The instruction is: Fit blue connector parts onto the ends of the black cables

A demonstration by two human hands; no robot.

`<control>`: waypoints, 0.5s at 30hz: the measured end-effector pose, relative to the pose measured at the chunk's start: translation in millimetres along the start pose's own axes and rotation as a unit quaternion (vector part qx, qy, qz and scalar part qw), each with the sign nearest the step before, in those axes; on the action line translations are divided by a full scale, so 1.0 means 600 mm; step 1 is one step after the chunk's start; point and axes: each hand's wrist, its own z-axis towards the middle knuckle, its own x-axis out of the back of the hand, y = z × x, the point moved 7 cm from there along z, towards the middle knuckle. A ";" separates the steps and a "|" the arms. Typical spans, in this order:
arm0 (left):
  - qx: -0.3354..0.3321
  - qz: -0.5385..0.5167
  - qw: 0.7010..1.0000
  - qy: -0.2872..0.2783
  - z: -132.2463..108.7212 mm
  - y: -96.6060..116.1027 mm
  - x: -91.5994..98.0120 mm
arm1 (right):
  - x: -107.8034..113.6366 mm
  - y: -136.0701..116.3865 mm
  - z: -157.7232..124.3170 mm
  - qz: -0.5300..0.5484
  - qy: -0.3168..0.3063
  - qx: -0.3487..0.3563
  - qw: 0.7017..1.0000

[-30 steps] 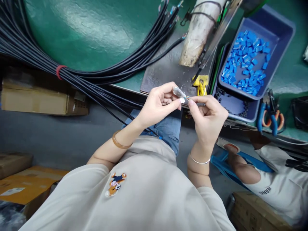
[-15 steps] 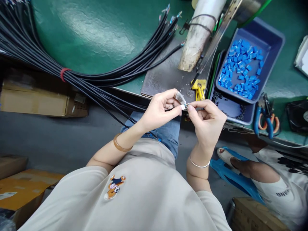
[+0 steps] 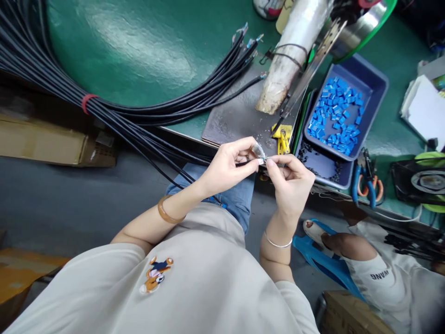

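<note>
My left hand is closed in a pinch round the end of a black cable, which runs back under its fingers. Its index fingertip is covered in something greyish, like tape. From the cable end come thin wires, with a small white bit at the left thumb tip. Thumb and index finger of my right hand pinch these wires; their exact number is too small to tell. Just beyond the fingers, on a dark board, lies a yellow wire stripper-like tool.
A bundle of black cables with a red tie crosses the green table. A wrapped white tube slants over the board. At right are a bin of blue connectors, pliers and a seated person's leg.
The view has shifted slightly, so the bins and pliers sit further left. Both hands keep their pinch at the cable end, with the fingertips slightly closer together.
</note>
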 end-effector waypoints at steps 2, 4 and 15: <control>-0.015 0.035 0.999 0.013 -0.002 0.002 0.001 | 0.001 0.001 0.001 0.004 -0.001 -0.004 1.000; -0.028 0.083 0.996 0.029 -0.005 0.004 0.002 | 0.002 0.003 0.002 0.008 -0.001 -0.004 1.000; -0.279 0.371 0.884 0.051 -0.022 0.036 -0.020 | 0.008 0.013 0.008 0.029 -0.043 -0.032 0.998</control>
